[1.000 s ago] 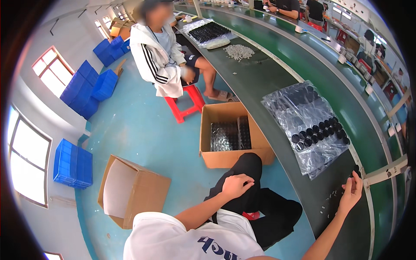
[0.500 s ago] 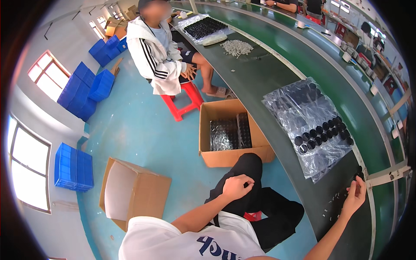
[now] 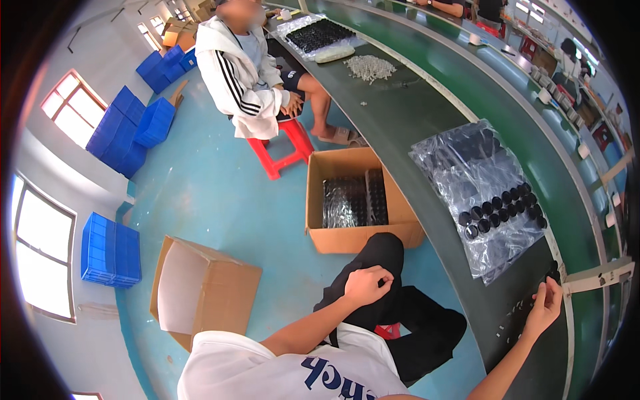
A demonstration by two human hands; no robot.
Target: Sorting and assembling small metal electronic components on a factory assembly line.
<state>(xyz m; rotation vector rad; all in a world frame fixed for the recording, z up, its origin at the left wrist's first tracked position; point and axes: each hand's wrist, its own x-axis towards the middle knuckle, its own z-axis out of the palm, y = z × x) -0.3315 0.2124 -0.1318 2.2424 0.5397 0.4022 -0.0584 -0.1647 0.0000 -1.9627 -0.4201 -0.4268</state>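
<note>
Right hand [image 3: 545, 307]: I'm holding it out over the tabletop [image 3: 481, 313], fingertips touching small black pieces [image 3: 554, 269]; I'm not able to tell whether the fingers are gripping them or only meeting them.
Black pieces: they're sitting just beyond my right fingertips, near the far edge and beside the pale bar [image 3: 597, 279]; their long axis is too small to make out.
Black round caps [image 3: 495, 219]: they're standing in slanting rows on clear plastic bags [image 3: 490, 259], ahead and to the left of my right hand, the rows running from the near side toward the far edge.
White bits [image 3: 501, 327]: they're lying scattered left of my right hand, which is clearly the nearer one.
Left hand [image 3: 365, 285]: it's resting on my black trousers [image 3: 427, 320], fingers loosely curling, well apart from the caps; whether they're pinching anything I'm not able to tell.
</note>
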